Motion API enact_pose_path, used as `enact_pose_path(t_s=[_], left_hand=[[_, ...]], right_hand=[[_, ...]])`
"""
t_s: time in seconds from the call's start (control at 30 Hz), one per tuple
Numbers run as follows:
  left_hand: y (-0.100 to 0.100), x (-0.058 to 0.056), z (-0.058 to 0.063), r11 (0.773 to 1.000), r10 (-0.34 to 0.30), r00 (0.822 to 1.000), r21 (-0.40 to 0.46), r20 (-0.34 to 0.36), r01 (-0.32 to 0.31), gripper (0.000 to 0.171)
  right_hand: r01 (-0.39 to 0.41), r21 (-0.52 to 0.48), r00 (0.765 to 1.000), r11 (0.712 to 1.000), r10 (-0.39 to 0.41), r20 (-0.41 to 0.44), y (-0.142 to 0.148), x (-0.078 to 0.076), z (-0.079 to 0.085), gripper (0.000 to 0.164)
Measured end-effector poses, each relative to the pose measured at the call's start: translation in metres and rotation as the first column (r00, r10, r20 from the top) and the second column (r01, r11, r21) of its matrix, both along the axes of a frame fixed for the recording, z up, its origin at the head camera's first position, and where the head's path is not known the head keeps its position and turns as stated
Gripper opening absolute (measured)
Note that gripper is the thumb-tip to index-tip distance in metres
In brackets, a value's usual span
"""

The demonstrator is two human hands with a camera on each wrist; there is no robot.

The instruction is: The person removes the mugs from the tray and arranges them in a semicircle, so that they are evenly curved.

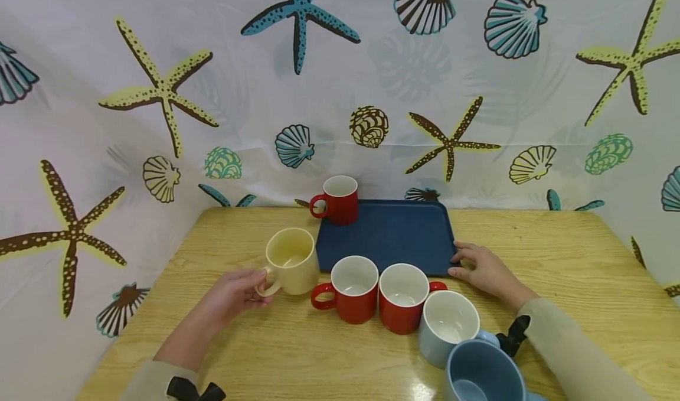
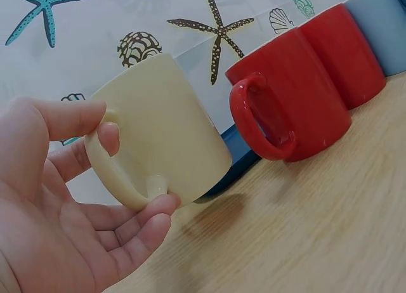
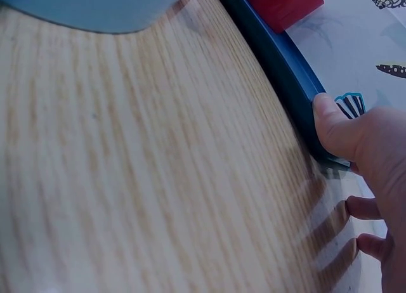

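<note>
My left hand (image 1: pixel 241 294) pinches the handle of a pale yellow mug (image 1: pixel 300 271). In the left wrist view that mug (image 2: pixel 162 128) is tilted and held above the table, with a shadow under it. My right hand (image 1: pixel 486 271) holds the front right corner of a dark blue tray (image 1: pixel 395 235); in the right wrist view the thumb lies on the tray's rim (image 3: pixel 288 58). On the tray's back left corner stands a red mug (image 1: pixel 342 203), handle to the left.
Before the tray stand two red mugs, one (image 1: pixel 355 297) with its handle left, the other (image 1: pixel 401 306) with its handle right. A light blue mug (image 1: pixel 435 342) and a darker blue mug (image 1: pixel 480 371) continue the row toward my right forearm. A patterned curtain (image 1: pixel 340 94) hangs behind the wooden table (image 1: pixel 297 354).
</note>
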State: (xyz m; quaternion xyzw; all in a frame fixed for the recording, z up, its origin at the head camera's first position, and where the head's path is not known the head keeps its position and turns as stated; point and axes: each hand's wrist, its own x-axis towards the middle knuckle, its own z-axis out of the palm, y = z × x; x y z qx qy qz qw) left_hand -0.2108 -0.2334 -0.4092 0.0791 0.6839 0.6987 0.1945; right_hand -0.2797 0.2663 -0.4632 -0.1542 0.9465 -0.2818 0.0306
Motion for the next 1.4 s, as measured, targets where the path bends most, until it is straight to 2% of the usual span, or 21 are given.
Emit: enact_pose_path(t_s=[0.3,0.57,0.77,1.0,1.23,1.4], left_hand=[[-0.011,0.019,-0.007,0.999,-0.03,1.0,0.017,-0.004,0.03,0.028],[-0.018,0.033,-0.015,0.997,-0.055,0.998,0.049,0.041,0.053,0.03],[-0.02,0.045,-0.014,0.995,-0.084,0.995,0.059,0.055,0.081,0.029],[-0.021,0.057,-0.013,0.994,-0.105,0.991,0.024,0.087,0.103,0.029],[-0.019,0.067,-0.017,0.974,-0.214,0.976,0.085,0.049,0.209,0.03],[-0.014,0.07,-0.02,0.965,-0.242,0.969,0.116,0.056,0.235,0.029]], right_hand=[[0.005,0.019,1.0,1.0,-0.005,-0.001,0.001,0.0,-0.001,0.034],[0.0,-0.007,1.0,1.0,0.0,0.013,-0.001,0.002,-0.002,0.031],[0.005,-0.001,1.0,1.0,-0.005,0.022,-0.001,0.003,0.001,0.032],[0.013,0.011,1.0,1.0,-0.013,0.024,-0.003,0.004,0.006,0.033],[0.013,0.007,1.0,1.0,-0.013,0.019,-0.002,0.004,0.005,0.033],[0.011,0.005,1.0,1.0,-0.011,0.014,-0.001,0.004,0.003,0.034]])
